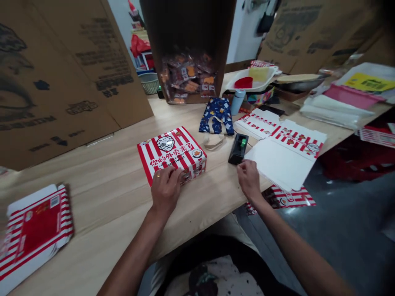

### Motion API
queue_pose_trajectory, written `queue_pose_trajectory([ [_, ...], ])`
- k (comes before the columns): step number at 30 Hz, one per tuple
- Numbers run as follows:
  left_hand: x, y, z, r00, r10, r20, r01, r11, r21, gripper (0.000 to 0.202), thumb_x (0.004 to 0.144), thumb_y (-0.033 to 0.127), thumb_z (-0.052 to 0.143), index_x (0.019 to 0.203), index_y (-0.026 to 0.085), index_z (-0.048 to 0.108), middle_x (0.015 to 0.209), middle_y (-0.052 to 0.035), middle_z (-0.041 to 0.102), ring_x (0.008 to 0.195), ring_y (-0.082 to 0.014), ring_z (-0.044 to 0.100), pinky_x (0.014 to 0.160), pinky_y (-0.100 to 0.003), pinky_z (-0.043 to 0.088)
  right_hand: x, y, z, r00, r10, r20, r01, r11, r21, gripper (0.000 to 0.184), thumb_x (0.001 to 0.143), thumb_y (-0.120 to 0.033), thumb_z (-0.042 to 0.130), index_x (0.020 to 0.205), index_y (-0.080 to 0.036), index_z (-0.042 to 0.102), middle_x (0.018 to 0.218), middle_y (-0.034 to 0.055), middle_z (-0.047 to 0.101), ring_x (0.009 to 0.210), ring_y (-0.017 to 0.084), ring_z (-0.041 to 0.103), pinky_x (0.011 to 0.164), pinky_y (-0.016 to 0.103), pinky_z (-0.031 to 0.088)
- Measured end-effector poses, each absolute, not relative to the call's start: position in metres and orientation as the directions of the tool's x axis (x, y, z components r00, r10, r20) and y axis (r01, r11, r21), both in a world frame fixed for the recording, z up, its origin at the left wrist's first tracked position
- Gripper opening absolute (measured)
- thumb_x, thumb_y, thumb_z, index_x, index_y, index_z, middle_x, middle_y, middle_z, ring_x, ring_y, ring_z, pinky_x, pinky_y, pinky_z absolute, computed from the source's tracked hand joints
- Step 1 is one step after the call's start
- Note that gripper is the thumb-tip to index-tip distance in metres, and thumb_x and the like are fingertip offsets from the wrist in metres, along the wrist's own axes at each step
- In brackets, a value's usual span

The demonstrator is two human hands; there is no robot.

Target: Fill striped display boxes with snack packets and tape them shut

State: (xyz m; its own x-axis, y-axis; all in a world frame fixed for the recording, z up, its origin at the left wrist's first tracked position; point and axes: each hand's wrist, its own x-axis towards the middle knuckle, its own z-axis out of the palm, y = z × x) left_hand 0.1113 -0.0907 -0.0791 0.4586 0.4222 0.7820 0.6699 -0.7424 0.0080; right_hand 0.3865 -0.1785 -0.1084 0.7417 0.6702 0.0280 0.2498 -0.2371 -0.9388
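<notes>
A red-and-white striped takeaway box (171, 150), closed and with a printed face on its lid, lies on the wooden table in front of me. My left hand (166, 189) is on its front edge, fingers bent and holding it there. To the right stands a black tape dispenser (238, 149) with a small green roll of tape in it. Right at the dispenser's near end is my right hand (248, 177), its fingers pinched together. Whatever is between those fingers, if anything, is too small to make out.
Flattened striped cartons (284, 152) are stacked at the right table edge; another striped carton (40, 226) lies far left. Behind are a blue cloth bag (217, 113), a light-blue bottle (238, 102) and a big cardboard box (193, 96) holding several packets. A cardboard panel (68, 82) stands left.
</notes>
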Motion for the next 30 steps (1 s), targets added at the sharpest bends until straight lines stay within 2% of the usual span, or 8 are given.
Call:
queue_pose_trajectory([
  [3, 0.115, -0.091, -0.081, 0.446, 0.434, 0.782, 0.714, -0.700, -0.019, 0.013, 0.091, 0.032, 0.070, 0.094, 0.020, 0.066, 0.099, -0.0081, 0.071, 0.089, -0.0243, 0.059, 0.078, -0.037, 0.043, 0.347, -0.182, -0.085, 0.458, 0.887, 0.055, 0.250, -0.070, -0.966, 0.013, 0.086, -0.031, 0.059, 0.082, -0.020, 0.062, 0.066, -0.0002, 0.058, 0.062, 0.016, 0.054, 0.060, 0.028, 0.044],
  [5, 0.120, -0.090, -0.081, 0.415, 0.433, 0.800, 0.743, -0.669, -0.024, 0.017, 0.091, 0.034, 0.071, 0.085, 0.020, 0.062, 0.093, -0.0070, 0.071, 0.087, -0.0242, 0.059, 0.076, -0.037, 0.041, 0.322, -0.175, -0.069, 0.263, 0.963, 0.054, 0.121, 0.022, -0.992, 0.020, 0.086, -0.036, 0.060, 0.090, -0.018, 0.068, 0.060, -0.0025, 0.056, 0.054, 0.013, 0.049, 0.054, 0.026, 0.040],
  [7, 0.124, -0.088, -0.080, 0.398, 0.429, 0.811, 0.750, -0.661, -0.018, 0.018, 0.093, 0.032, 0.069, 0.082, 0.021, 0.060, 0.089, -0.0059, 0.070, 0.085, -0.0231, 0.059, 0.076, -0.037, 0.041, 0.303, -0.163, -0.058, 0.180, 0.983, 0.038, -0.019, 0.042, -0.999, 0.030, 0.083, -0.037, 0.063, 0.101, -0.016, 0.072, 0.058, -0.0040, 0.055, 0.053, 0.011, 0.047, 0.052, 0.024, 0.038],
  [9, 0.126, -0.086, -0.080, 0.395, 0.437, 0.808, 0.750, -0.661, -0.009, 0.014, 0.095, 0.027, 0.065, 0.084, 0.021, 0.059, 0.089, -0.0053, 0.070, 0.085, -0.0221, 0.060, 0.077, -0.036, 0.043, 0.293, -0.150, -0.051, 0.174, 0.985, 0.020, -0.110, 0.040, -0.993, 0.044, 0.080, -0.037, 0.066, 0.117, -0.014, 0.072, 0.057, -0.0056, 0.054, 0.052, 0.010, 0.045, 0.051, 0.023, 0.037],
  [12, 0.123, -0.085, -0.080, 0.394, 0.462, 0.794, 0.747, -0.665, 0.016, 0.010, 0.096, 0.019, 0.060, 0.087, 0.022, 0.060, 0.089, -0.0038, 0.070, 0.085, -0.0208, 0.062, 0.079, -0.035, 0.045, 0.286, -0.136, -0.049, 0.179, 0.984, -0.009, -0.181, 0.024, -0.983, 0.068, 0.077, -0.037, 0.066, 0.140, -0.013, 0.060, 0.055, -0.0065, 0.056, 0.050, 0.010, 0.046, 0.050, 0.023, 0.038],
  [17, 0.119, -0.086, -0.079, 0.380, 0.477, 0.793, 0.729, -0.682, 0.061, 0.007, 0.096, 0.019, 0.059, 0.090, 0.021, 0.061, 0.090, -0.0048, 0.071, 0.085, -0.0204, 0.064, 0.082, -0.035, 0.049, 0.268, -0.121, -0.049, 0.095, 0.994, -0.048, -0.240, -0.024, -0.970, 0.086, 0.073, -0.037, 0.065, 0.152, -0.009, 0.046, 0.052, -0.0071, 0.057, 0.045, 0.010, 0.046, 0.047, 0.021, 0.038],
  [24, 0.114, -0.091, -0.078, 0.347, 0.484, 0.803, 0.729, -0.678, 0.094, 0.008, 0.097, 0.015, 0.056, 0.102, 0.018, 0.062, 0.085, -0.0050, 0.071, 0.081, -0.0194, 0.066, 0.080, -0.032, 0.051, 0.251, -0.105, -0.054, 0.146, 0.982, -0.122, -0.260, -0.081, -0.962, 0.084, 0.074, -0.028, 0.057, 0.155, -0.011, 0.042, 0.048, -0.0078, 0.057, 0.041, 0.012, 0.045, 0.042, 0.020, 0.037],
  [30, 0.113, -0.088, -0.074, 0.458, 0.459, 0.762, 0.705, -0.710, 0.004, 0.022, 0.097, 0.015, 0.055, 0.117, 0.018, 0.062, 0.092, -0.0072, 0.070, 0.085, -0.0219, 0.064, 0.079, -0.036, 0.051, 0.250, -0.097, -0.065, 0.271, 0.955, -0.123, -0.015, -0.124, -0.992, 0.073, 0.075, -0.017, 0.056, 0.149, -0.018, 0.053, 0.053, -0.0064, 0.055, 0.050, 0.015, 0.051, 0.047, 0.021, 0.040],
])
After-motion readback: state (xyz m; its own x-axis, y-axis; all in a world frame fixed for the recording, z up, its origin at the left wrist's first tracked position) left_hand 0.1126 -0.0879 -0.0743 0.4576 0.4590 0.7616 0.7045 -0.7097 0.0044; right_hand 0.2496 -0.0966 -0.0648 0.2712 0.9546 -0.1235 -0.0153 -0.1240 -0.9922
